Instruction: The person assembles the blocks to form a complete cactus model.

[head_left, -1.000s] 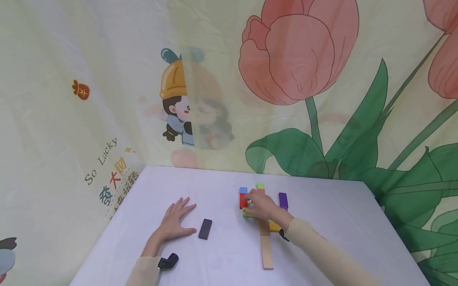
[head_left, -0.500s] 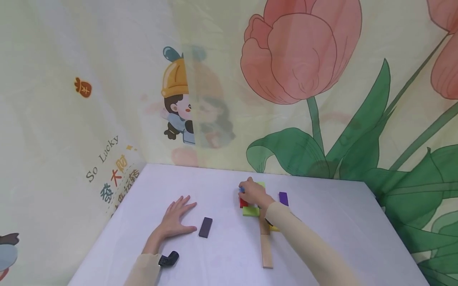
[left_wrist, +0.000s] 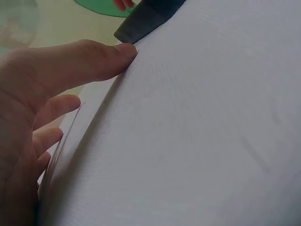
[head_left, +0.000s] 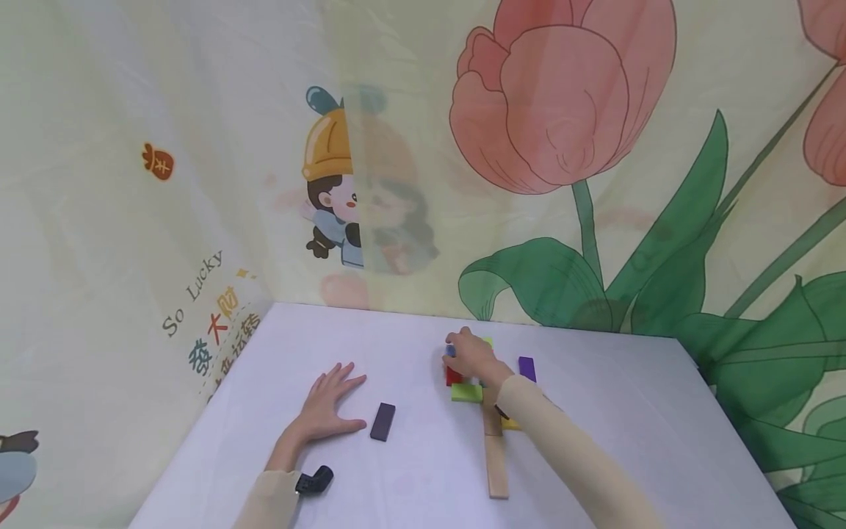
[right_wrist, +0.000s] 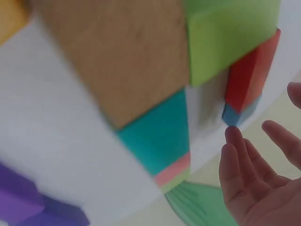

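Observation:
In the head view my left hand (head_left: 324, 411) lies on the white table with fingers spread, its thumb pointing at a dark flat block (head_left: 382, 422) just to the right. My right hand (head_left: 472, 356) is over the far end of a blue block (right_wrist: 241, 112) and a red block (right_wrist: 251, 70) set end to end. In the right wrist view its fingers are loosely bent and apart, fingertips by the blue block; whether they touch it is unclear. A light green block (head_left: 466, 393) joins the red one to a row of wooden planks (head_left: 497, 466).
Teal (right_wrist: 157, 134) and pink (right_wrist: 173, 169) blocks continue the row at its far end. A yellow block (head_left: 511, 425) sits right of the planks, partly under the sleeve. Purple blocks (head_left: 526, 369) lie farther right. A printed curtain (head_left: 396, 147) hangs behind the table.
My right hand has moved away from me, from beside the red and green blocks to the blue block's far end, then stayed there. The left hand keeps its place.

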Tool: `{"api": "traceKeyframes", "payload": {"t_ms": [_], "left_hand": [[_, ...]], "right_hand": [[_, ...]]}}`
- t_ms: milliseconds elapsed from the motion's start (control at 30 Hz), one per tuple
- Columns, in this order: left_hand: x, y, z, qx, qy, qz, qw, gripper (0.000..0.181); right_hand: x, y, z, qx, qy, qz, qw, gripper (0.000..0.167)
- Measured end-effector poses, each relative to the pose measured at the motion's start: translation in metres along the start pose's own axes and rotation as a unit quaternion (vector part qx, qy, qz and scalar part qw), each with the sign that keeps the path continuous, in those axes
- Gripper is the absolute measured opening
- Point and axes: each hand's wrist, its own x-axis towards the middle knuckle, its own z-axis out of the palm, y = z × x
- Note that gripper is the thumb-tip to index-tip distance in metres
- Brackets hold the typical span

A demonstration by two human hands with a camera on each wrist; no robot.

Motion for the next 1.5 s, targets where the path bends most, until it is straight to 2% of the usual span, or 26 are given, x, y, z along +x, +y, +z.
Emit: {"api": "traceKeyframes", "payload": {"t_ms": [133,333,433,567,667,867,1200,1500], "left_hand": [[0.000,0.000,0.001,0.002,0.002,0.001,1.0000,0.086],[0.001,0.001,0.001,-0.007,0.001,0.000,1.0000,0.085],[0.002,0.001,0.001,-0.004,-0.001,0.000,1.0000,0.085],[0.001,0.001,0.000,0.001,-0.002,0.002,1.0000,0.085],[0.001,0.002,-0.001,-0.004,-0.001,0.001,1.0000,0.085],[0.001,0.003,-0.002,-0.006,0.001,-0.001,1.0000,0.085],[0.001,0.003,0.000,-0.003,-0.016,-0.007,0.9998,0.085],[0.001,0.002,0.000,0.005,-0.001,0.003,1.0000,0.085]], "right_hand": [[-0.011,0.013,-0.011,0.003,0.025,-0.007,0.9997,0.040],[-0.040,0.049,-0.027,0.003,0.057,-0.011,0.9983,0.045],[-0.058,0.067,-0.034,0.013,0.045,0.006,0.9989,0.058],[-0.079,0.085,-0.039,0.019,-0.001,0.037,0.9991,0.080],[-0.088,0.095,-0.038,0.037,-0.020,0.059,0.9974,0.083],[-0.090,0.106,-0.029,0.067,-0.014,0.095,0.9931,0.075],[-0.086,0.108,-0.016,0.073,0.011,0.102,0.9920,0.076],[-0.075,0.110,-0.012,0.081,0.027,0.128,0.9881,0.064]]}}
